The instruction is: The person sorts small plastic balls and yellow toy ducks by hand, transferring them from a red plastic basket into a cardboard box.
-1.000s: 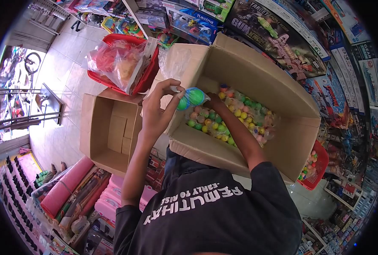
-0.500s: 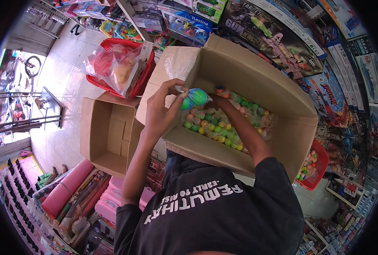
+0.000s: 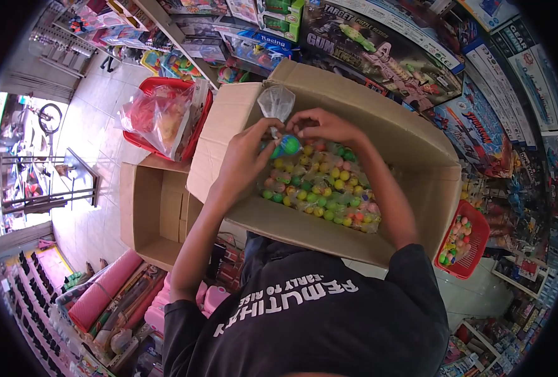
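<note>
A clear plastic bag (image 3: 276,103) with green and blue balls (image 3: 289,145) in its lower part is held over the big cardboard box (image 3: 254,220). My left hand (image 3: 244,151) pinches its gathered neck, and the loose top flares out above the fingers. Right beside the neck, my right hand (image 3: 323,124) has its fingertips drawn together; whatever they grip is too small to make out. Below both hands, many small yellow, green and pink balls (image 3: 319,188) lie in clear bags inside the box.
Left of the box are a red basket (image 3: 200,119) with plastic-wrapped goods and a smaller open carton (image 3: 134,207). Another red basket (image 3: 476,242) holding balls stands at right. Boxed toys (image 3: 379,53) line the far side. Pink cases (image 3: 166,301) sit at lower left.
My right hand has come up out of the box to the bag's neck beside my left hand. The bag's clear top now stands up above the fingers.
</note>
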{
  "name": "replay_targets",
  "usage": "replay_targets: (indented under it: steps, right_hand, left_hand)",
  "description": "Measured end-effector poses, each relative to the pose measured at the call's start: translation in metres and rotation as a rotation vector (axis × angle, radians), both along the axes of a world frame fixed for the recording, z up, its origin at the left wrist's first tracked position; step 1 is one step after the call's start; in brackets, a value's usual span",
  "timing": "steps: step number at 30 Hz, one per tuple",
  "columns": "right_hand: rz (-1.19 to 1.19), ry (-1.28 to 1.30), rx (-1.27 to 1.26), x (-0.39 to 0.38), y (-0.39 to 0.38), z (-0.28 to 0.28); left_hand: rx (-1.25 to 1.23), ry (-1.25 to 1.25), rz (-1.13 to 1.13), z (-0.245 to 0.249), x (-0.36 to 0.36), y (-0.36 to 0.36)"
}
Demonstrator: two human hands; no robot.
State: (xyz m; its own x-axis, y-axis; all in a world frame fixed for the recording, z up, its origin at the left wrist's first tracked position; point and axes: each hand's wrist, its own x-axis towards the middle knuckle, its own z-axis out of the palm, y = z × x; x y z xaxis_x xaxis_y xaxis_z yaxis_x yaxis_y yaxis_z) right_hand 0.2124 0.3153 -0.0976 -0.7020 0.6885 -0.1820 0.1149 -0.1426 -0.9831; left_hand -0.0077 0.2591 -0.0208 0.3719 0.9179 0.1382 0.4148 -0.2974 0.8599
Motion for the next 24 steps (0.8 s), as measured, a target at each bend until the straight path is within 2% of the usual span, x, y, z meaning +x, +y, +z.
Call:
replay_targets:
  steps: [3,6,9,11,13,15,19,21,22,24]
  right_hand:
    - [0.072,-0.002,0.089,0.006,-0.011,0.02]
    - [0.105,-0.069,0.141,0.01,-0.012,0.007]
    - [0.004,-0.209,0.107,0.011,-0.014,-0.009]
    - [-0.03,-0.138,0.12,0.01,-0.016,-0.018]
    - [-0.064,-0.069,0.129,0.01,-0.017,-0.028]
    - [-0.186,0.135,0.072,0.008,-0.019,-0.041]
    - [-0.231,0.05,0.048,0.01,-0.018,-0.069]
    - [-0.196,-0.094,0.019,0.01,-0.017,-0.081]
    - [-0.196,-0.094,0.017,0.009,-0.015,-0.1]
    - [-0.202,0.085,0.124,0.004,-0.014,-0.127]
  left_hand:
    - [-0.035,0.098,-0.056,-0.001,0.01,0.004]
    - [-0.065,0.156,-0.112,-0.007,0.022,0.011]
    - [-0.016,0.209,-0.144,-0.022,0.03,0.018]
    - [-0.088,0.168,-0.171,-0.027,0.036,0.021]
    - [-0.055,0.173,-0.152,-0.035,0.041,0.027]
    - [-0.03,0.181,-0.132,-0.045,0.044,0.032]
    - [0.061,0.21,-0.159,-0.078,0.047,0.045]
    - [0.067,0.197,-0.177,-0.094,0.047,0.05]
    - [0.029,0.25,-0.205,-0.1,0.046,0.052]
    - [-0.015,0.3,-0.231,-0.114,0.046,0.055]
